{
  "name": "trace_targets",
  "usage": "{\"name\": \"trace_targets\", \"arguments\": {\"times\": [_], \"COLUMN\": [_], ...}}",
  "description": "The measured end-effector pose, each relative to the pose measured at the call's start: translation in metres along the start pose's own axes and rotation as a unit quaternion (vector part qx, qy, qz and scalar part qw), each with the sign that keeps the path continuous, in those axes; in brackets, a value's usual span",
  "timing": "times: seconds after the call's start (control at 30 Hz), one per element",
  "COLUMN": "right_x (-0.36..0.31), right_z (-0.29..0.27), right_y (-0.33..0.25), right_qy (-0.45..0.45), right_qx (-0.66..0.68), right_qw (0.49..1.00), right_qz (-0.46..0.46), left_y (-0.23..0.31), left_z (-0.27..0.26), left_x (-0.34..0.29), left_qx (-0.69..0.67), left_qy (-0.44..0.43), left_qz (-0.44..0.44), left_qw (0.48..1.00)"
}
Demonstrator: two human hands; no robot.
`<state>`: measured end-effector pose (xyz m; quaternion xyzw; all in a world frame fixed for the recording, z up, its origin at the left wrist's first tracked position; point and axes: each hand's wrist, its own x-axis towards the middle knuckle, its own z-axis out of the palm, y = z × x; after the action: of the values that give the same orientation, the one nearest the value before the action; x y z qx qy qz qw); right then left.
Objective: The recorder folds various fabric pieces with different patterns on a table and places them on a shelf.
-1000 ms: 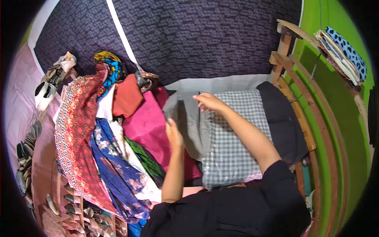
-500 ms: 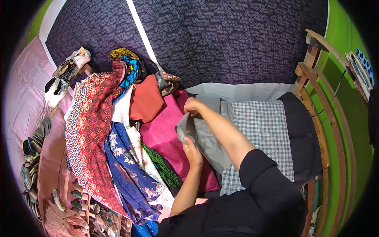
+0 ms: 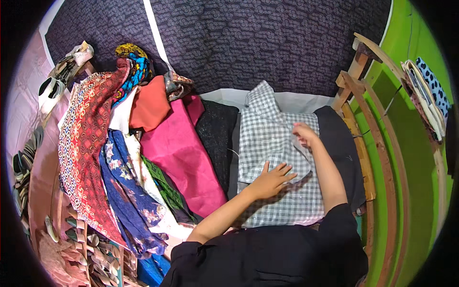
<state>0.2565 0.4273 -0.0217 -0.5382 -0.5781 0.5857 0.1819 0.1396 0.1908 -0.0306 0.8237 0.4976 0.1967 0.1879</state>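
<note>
In front of me a grey-and-white checked cloth lies in overlapping layers, with a loose flap between my hands. My left hand rests on the checked cloth, palm down and fingers spread. Farther up and to the right, my right hand has its fingers curled together at the flap's edge, seemingly pinching it. Black cloth shows from beneath the checked one on the right, and a dark textured cloth lies along its left side.
Left of it are a bright pink cloth, an orange-red cloth, a blue floral cloth and a red patterned cloth. A wooden rack stands at the right. Several shoes fill the lower left.
The plain grey cloth side I held up no longer shows; checked cloth lies over that spot. My left hand went from gripping to lying flat, and both hands moved right. The view shifted slightly.
</note>
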Motion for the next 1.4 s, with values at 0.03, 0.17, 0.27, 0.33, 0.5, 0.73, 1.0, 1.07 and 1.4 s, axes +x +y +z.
{"name": "trace_targets", "arguments": {"times": [0.03, 0.17, 0.27, 0.33, 0.5, 0.73, 1.0, 1.07, 1.4], "right_x": [0.012, 0.028, 0.051, 0.056, 0.017, 0.008, -0.055, -0.061, -0.185], "right_z": [0.001, 0.021, 0.029, 0.037, 0.026, 0.011, 0.0, -0.008, -0.001], "right_y": [0.022, 0.045, 0.046, 0.039, 0.032, 0.093, 0.07, 0.084, 0.084], "right_qy": [0.019, 0.031, 0.014, 0.061, 0.205, 0.144, 0.057, 0.075, 0.105], "right_qx": [-0.011, -0.036, -0.024, -0.042, -0.011, -0.156, -0.024, -0.167, -0.312], "right_qw": [0.999, 0.995, 0.995, 0.99, 0.952, 0.967, 0.982, 0.963, 0.895], "right_qz": [-0.04, -0.093, -0.096, -0.12, -0.225, -0.14, -0.178, -0.199, -0.302], "left_y": [-0.002, -0.001, 0.0, -0.003, 0.012, 0.021, 0.033, 0.045, 0.043], "left_z": [0.011, 0.035, 0.03, 0.025, 0.013, 0.039, 0.023, 0.019, 0.005], "left_x": [-0.001, -0.016, -0.023, -0.028, -0.044, -0.055, -0.054, -0.063, -0.181], "left_qx": [-0.002, 0.019, 0.028, 0.029, -0.036, -0.047, -0.085, -0.057, 0.102], "left_qy": [-0.002, -0.081, -0.086, -0.043, 0.025, -0.028, -0.021, 0.035, 0.304], "left_qz": [0.004, -0.007, 0.008, 0.032, 0.037, -0.002, -0.007, -0.009, -0.217], "left_qw": [1.0, 0.996, 0.996, 0.998, 0.998, 0.999, 0.996, 0.998, 0.922]}}
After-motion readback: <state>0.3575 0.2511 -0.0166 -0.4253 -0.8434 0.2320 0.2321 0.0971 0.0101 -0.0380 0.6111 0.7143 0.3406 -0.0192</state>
